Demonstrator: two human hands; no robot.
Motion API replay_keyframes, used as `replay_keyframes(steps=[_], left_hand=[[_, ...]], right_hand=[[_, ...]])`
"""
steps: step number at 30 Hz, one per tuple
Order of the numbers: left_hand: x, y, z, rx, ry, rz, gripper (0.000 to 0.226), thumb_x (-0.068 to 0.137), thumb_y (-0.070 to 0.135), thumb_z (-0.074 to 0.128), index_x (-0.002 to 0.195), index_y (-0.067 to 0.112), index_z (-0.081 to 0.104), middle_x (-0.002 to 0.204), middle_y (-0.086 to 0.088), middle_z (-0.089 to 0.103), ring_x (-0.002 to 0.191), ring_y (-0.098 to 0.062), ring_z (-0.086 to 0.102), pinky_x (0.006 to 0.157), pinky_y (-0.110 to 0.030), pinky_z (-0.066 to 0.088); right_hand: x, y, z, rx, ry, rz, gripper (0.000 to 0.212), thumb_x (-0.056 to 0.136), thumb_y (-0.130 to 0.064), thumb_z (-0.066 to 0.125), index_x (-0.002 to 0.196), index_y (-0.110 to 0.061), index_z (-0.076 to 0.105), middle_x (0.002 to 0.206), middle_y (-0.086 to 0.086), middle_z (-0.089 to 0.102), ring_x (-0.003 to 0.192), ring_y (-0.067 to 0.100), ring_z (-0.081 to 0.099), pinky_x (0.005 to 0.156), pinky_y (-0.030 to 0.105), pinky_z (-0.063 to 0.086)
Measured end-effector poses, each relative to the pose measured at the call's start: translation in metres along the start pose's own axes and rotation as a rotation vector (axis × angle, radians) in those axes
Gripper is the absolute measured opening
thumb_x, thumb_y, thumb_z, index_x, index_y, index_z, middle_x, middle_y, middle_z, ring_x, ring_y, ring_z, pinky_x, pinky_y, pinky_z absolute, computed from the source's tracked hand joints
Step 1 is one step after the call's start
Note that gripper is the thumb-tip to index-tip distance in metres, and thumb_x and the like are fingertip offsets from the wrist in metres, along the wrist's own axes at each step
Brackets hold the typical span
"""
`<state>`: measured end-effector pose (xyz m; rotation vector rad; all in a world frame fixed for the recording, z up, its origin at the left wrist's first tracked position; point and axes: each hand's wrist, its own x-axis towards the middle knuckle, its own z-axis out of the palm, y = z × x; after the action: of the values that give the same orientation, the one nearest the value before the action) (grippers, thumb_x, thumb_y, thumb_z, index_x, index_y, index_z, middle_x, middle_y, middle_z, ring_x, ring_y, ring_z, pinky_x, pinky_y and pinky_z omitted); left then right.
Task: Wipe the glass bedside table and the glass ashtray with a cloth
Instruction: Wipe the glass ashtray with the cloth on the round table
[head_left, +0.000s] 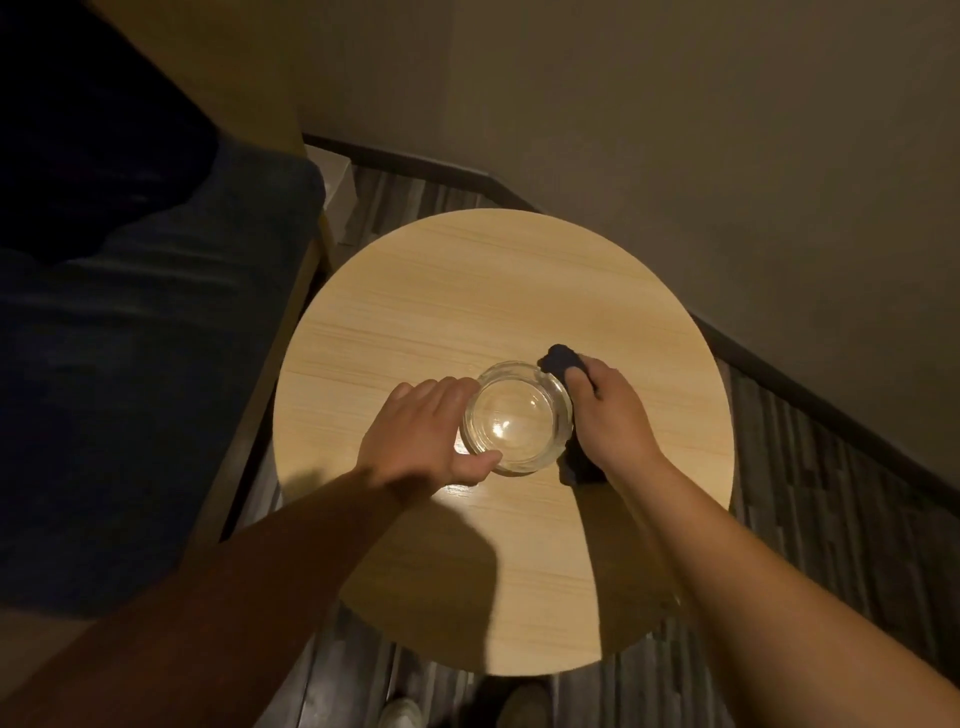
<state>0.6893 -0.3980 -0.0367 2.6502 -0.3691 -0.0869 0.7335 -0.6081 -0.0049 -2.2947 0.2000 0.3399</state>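
Both hands are working at the round, pale wood-grain desk (441, 291) here, and the clear, round glass ashtray (517, 418) is sitting a little nearer the desk's near edge than its centre, upright and resting on the surface. The left hand (421, 434) is cupping the ashtray's left side, fingers curving around the far-left wall and the thumb pressing against the near-left rim, so that grip is closing on the glass. The right hand (610, 415) is pressing in against the ashtray's right side, its grip clenching a dark, bunched cloth (563, 361); 1 wad of it is poking out beyond the fingers at the far-right of the ashtray, and another fold is hanging below the palm, touching the desk just beside the ashtray's near-right wall. A bright glint is showing in the ashtray's base and on the desk in front of it. The arms are casting a broad shadow over the desk's near edge. A dark blue upholstered seat (156, 364) is lying off the desk's left edge, and dark striped flooring (810, 478) is running along the right edge.
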Motion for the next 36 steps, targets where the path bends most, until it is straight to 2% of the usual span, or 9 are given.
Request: replay_keyframes(steps=[5,14,18,23,26,28,30,32,36], left_hand=[[0.004,0.000,0.000,0.007,-0.003,0.008,0.079,0.065,0.066,0.045,0.123,0.013,0.051,0.106,-0.002,0.061,0.098,-0.024,0.055,0.085,-0.038,0.034],[0.000,0.002,0.014,0.135,0.262,0.087,0.062,0.081,0.059,0.047,0.105,0.003,0.061,0.087,-0.009,0.064,0.076,-0.029,0.061,0.065,-0.042,0.045],[-0.008,0.031,0.016,0.071,0.293,-0.172,0.057,0.074,0.051,0.061,0.101,0.001,0.062,0.084,-0.010,0.064,0.073,-0.029,0.062,0.059,-0.037,0.047],[-0.024,0.075,0.001,-0.419,0.131,-0.459,0.042,0.085,0.034,0.063,0.121,0.016,0.052,0.096,-0.003,0.063,0.078,-0.021,0.063,0.064,-0.027,0.048],[-0.012,0.064,-0.018,-0.056,0.167,-0.256,0.006,0.089,0.013,0.061,0.094,0.011,0.060,0.079,-0.002,0.056,0.053,-0.012,0.049,0.046,-0.023,0.043],[0.018,0.047,-0.031,0.024,0.150,-0.281,0.016,0.095,0.029,0.054,0.104,0.016,0.054,0.085,0.004,0.056,0.064,-0.015,0.054,0.055,-0.028,0.045],[0.046,0.036,-0.040,0.074,-0.027,-0.192,0.033,0.097,0.047,0.040,0.117,0.023,0.046,0.098,0.008,0.062,0.084,-0.020,0.062,0.068,-0.034,0.050],[0.062,0.033,-0.039,0.206,-0.188,-0.062,0.035,0.099,0.050,0.029,0.109,0.022,0.047,0.089,0.003,0.062,0.078,-0.024,0.061,0.064,-0.037,0.049],[0.062,0.040,-0.026,0.303,-0.189,-0.019,0.033,0.102,0.040,0.023,0.104,0.016,0.046,0.071,0.001,0.048,0.062,-0.025,0.048,0.053,-0.034,0.034]], right_hand=[[0.004,0.005,0.006,-0.105,-0.039,-0.069,0.032,0.100,-0.040,0.031,0.071,-0.032,0.044,0.077,0.007,0.054,0.071,0.019,0.046,0.056,0.027,0.027],[-0.074,0.015,0.048,0.120,0.210,0.152,0.036,0.101,-0.033,0.032,0.097,-0.007,0.057,0.087,0.013,0.056,0.078,0.024,0.052,0.056,0.019,0.031],[-0.066,0.018,0.054,0.132,0.160,0.139,0.051,0.091,-0.050,0.031,0.106,-0.008,0.055,0.092,0.014,0.059,0.076,0.023,0.057,0.055,0.024,0.033],[-0.024,0.017,0.009,-0.152,0.059,-0.006,0.026,0.096,-0.040,0.042,0.090,-0.017,0.053,0.085,0.008,0.055,0.070,0.021,0.052,0.050,0.028,0.027],[0.010,0.012,-0.012,-0.345,-0.068,-0.135,0.021,0.094,-0.042,0.043,0.089,-0.023,0.052,0.086,0.006,0.054,0.070,0.023,0.051,0.051,0.030,0.029],[0.027,0.008,-0.021,-0.453,-0.143,-0.240,0.022,0.094,-0.042,0.044,0.100,-0.024,0.054,0.089,0.005,0.050,0.073,0.025,0.052,0.056,0.032,0.035],[0.038,0.003,-0.030,-0.507,-0.223,-0.348,0.024,0.095,-0.042,0.044,0.105,-0.023,0.054,0.089,0.004,0.048,0.075,0.026,0.053,0.059,0.034,0.038],[0.046,-0.003,-0.037,-0.528,-0.299,-0.402,0.023,0.096,-0.040,0.044,0.109,-0.025,0.055,0.091,0.003,0.048,0.078,0.025,0.053,0.063,0.036,0.042],[0.051,-0.008,-0.042,-0.563,-0.364,-0.433,0.024,0.098,-0.037,0.043,0.117,-0.029,0.054,0.097,0.003,0.047,0.079,0.022,0.051,0.067,0.035,0.041]])
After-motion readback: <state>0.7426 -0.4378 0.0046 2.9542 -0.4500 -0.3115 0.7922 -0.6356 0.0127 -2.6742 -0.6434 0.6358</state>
